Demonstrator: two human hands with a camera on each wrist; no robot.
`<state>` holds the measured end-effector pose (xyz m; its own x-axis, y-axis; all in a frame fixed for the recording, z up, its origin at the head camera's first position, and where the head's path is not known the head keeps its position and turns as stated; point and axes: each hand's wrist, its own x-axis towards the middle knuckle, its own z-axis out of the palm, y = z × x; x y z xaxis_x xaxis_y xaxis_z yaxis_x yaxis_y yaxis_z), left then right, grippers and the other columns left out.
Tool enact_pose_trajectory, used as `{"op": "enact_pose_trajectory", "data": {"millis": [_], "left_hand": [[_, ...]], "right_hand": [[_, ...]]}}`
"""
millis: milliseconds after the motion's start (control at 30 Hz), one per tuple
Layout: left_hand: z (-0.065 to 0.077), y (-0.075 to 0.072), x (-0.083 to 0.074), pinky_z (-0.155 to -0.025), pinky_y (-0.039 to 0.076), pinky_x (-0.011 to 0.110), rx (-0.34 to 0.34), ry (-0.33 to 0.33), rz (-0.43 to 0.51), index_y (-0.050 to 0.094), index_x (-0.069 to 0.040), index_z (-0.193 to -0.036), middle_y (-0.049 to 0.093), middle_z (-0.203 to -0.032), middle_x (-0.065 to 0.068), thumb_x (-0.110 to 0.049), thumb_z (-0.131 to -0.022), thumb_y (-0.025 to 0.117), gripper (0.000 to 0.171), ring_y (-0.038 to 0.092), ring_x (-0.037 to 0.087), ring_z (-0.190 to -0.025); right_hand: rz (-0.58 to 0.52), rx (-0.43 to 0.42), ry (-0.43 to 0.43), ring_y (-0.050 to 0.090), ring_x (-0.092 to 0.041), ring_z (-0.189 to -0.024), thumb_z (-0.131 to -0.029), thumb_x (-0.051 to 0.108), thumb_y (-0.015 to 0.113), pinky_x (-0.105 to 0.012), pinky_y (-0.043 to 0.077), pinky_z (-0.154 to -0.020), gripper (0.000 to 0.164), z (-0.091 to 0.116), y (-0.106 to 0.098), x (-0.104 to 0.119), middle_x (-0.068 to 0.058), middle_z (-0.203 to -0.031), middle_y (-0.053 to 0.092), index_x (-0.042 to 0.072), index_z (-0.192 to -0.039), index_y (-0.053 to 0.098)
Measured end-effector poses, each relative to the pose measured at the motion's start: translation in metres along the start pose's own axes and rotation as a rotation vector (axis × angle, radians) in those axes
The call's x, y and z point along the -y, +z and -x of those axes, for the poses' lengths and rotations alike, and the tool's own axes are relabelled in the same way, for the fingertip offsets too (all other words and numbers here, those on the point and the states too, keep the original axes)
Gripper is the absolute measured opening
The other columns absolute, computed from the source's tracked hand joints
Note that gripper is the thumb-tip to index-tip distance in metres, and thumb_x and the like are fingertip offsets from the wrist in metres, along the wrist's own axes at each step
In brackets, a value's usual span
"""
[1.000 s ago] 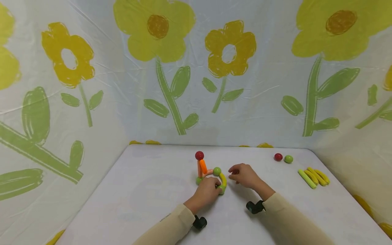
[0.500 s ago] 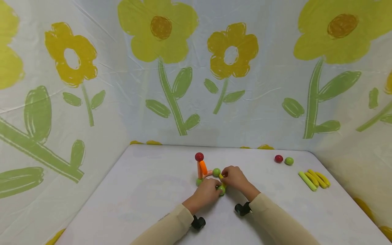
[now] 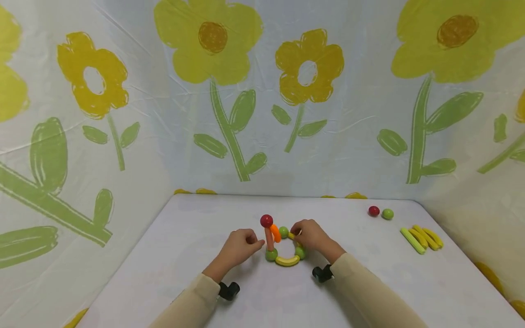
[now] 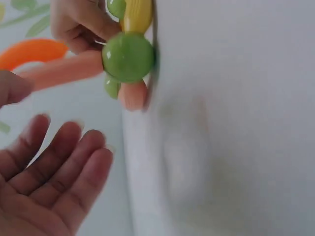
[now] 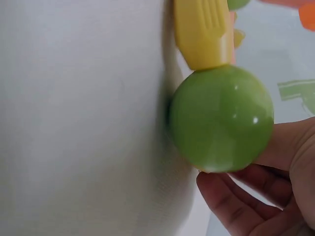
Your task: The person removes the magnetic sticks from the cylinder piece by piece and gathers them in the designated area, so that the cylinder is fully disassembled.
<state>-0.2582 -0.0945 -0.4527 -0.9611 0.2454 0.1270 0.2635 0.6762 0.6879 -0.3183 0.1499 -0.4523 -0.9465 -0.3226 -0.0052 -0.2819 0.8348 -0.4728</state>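
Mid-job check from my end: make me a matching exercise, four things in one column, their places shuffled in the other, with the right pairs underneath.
Things
1. upright pink stick
2. right hand
3. front yellow piece
4. pale green stick

Places
A. beside the loose yellow pieces, on the right of the table
B. fingers at the right yellow piece of the joined shape
C. directly under a red ball
D. between two green balls, on the side nearest the person

Pairs: 1-C, 2-B, 3-D, 4-A
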Motion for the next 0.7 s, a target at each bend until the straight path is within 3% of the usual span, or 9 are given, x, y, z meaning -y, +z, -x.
{"op": "enact_pose_trajectory", "data": {"millis": [133,233,367,700], "left_hand": [[-0.003,0.006,0.004,-0.084,0.056,0.031,0.07,0.054,0.144,0.066,-0.017,-0.107,0.069,-0.103,-0.004,-0.041,-0.086,0.071,0.033,0.065,0.013,-0.095],[-0.004,0.016,0.001,-0.094,0.053,0.031,0.13,0.102,0.218,0.066,-0.02,-0.105,0.068,-0.113,-0.004,-0.036,-0.088,0.07,0.023,0.065,0.011,-0.104],[-0.003,0.026,-0.005,-0.092,0.053,0.027,0.13,0.122,0.233,0.064,-0.022,-0.092,0.069,-0.11,-0.004,-0.026,-0.091,0.068,0.007,0.066,0.007,-0.101],[-0.005,0.044,-0.02,-0.086,0.055,0.025,0.078,0.112,0.203,0.066,-0.014,-0.111,0.071,-0.1,-0.005,-0.025,-0.09,0.069,0.024,0.067,0.006,-0.091]], "right_hand": [[-0.013,0.022,-0.028,0.056,-0.013,-0.079,-0.083,0.003,0.07,-0.029,0.054,-0.075,0.016,-0.003,-0.001,0.002,0.001,-0.088,0.068,0.011,-0.097,0.074],[-0.018,0.034,-0.058,0.056,-0.013,-0.078,-0.083,0.003,0.07,-0.029,0.053,-0.075,0.015,-0.007,-0.002,0.004,0.002,-0.088,0.068,0.012,-0.095,0.074],[-0.005,0.045,-0.109,0.056,-0.011,-0.077,-0.084,0.004,0.071,-0.028,0.052,-0.073,0.013,-0.011,-0.003,0.004,0.003,-0.087,0.068,0.015,-0.092,0.074],[-0.015,0.065,-0.133,0.059,-0.014,-0.085,-0.086,0.003,0.067,-0.036,0.053,-0.084,0.02,-0.019,-0.004,0.002,0.002,-0.092,0.07,0.016,-0.098,0.074]]}}
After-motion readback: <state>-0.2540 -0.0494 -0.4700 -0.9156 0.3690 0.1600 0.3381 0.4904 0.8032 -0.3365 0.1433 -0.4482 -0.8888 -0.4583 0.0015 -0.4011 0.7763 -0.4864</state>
